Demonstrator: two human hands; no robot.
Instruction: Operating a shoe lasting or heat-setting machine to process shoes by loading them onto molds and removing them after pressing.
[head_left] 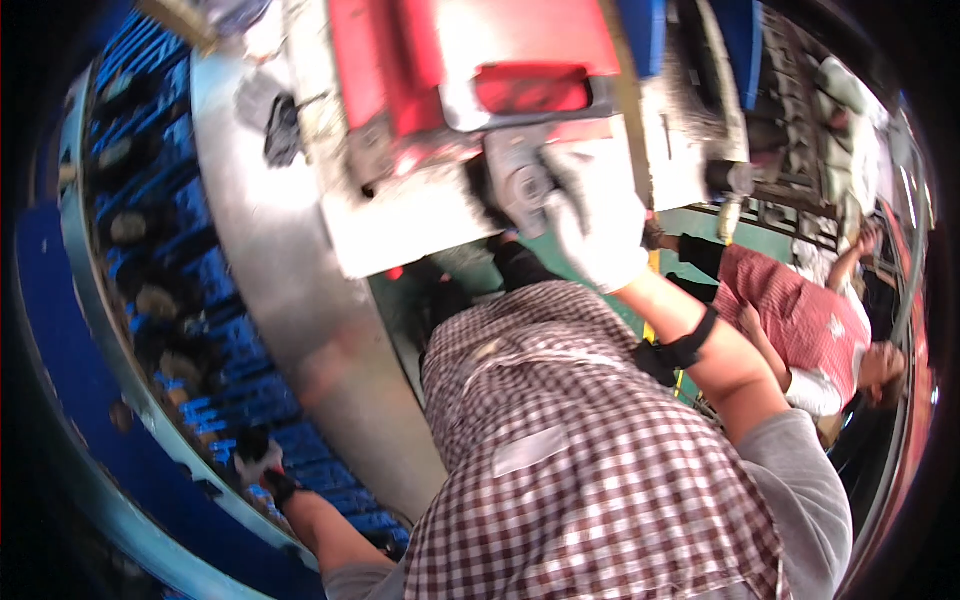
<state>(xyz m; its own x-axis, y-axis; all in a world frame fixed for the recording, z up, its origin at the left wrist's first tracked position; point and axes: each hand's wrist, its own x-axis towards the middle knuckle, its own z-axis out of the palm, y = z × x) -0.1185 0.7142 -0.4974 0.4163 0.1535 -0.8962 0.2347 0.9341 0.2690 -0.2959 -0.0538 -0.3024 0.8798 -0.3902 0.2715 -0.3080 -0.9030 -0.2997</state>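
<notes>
My right hand (600, 225), in a white glove, is closed around a grey, flat-looking piece with a round ring (522, 185); motion blur hides its exact kind. The piece is just below the silver-rimmed opening of a red machine part (535, 40), at the edge of a pale worktop (375, 232). Far to the lower left, my left hand (258, 462) reaches to a blue slatted rack (225, 330). It wears a light glove with dark patches, and its fingers are too small and blurred to read.
A curved metal ledge (270, 200) runs between rack and worktop, with a dark grey glove-like item (282, 130) on it. Dark round items sit along the rack. At right, another person in a red apron (785, 305) stands near shelves (800, 110).
</notes>
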